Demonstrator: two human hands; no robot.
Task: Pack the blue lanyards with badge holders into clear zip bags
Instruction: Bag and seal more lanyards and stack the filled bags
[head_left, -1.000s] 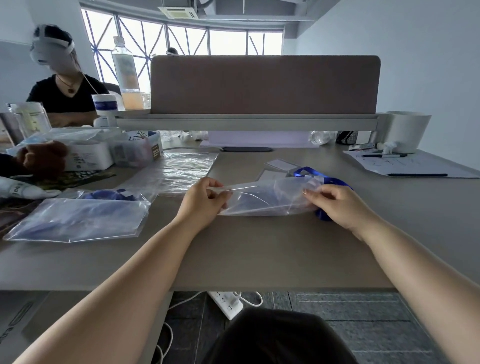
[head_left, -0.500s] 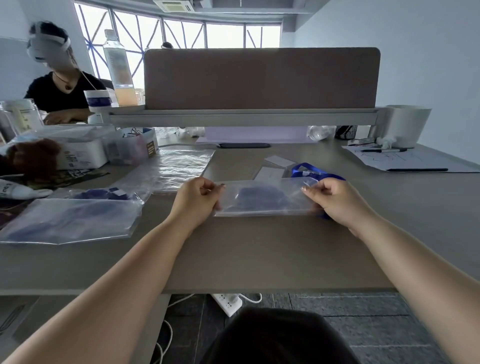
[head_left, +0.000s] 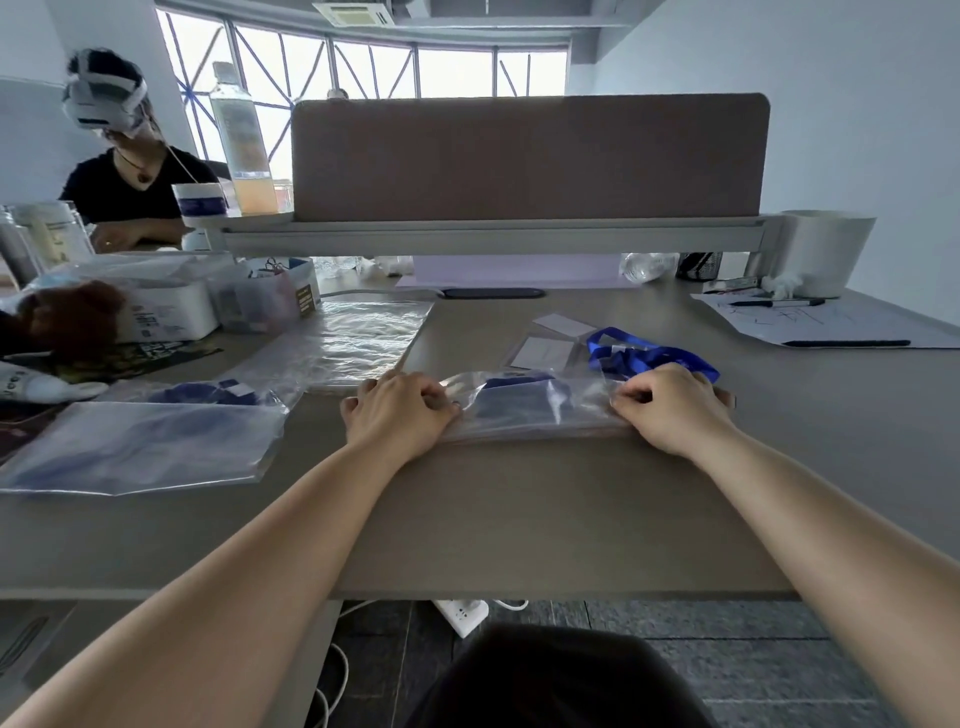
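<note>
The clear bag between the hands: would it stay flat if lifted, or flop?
Probably flops: the clear bag is thin wrinkled film, creased where the left hand and right hand grip its ends. Likely light, holding a blue lanyard. Its glossy surface may slide on the table.

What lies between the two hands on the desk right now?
In the head view, a clear zip bag with a blue lanyard inside spans the gap; the left hand and right hand each grip one end.
</note>
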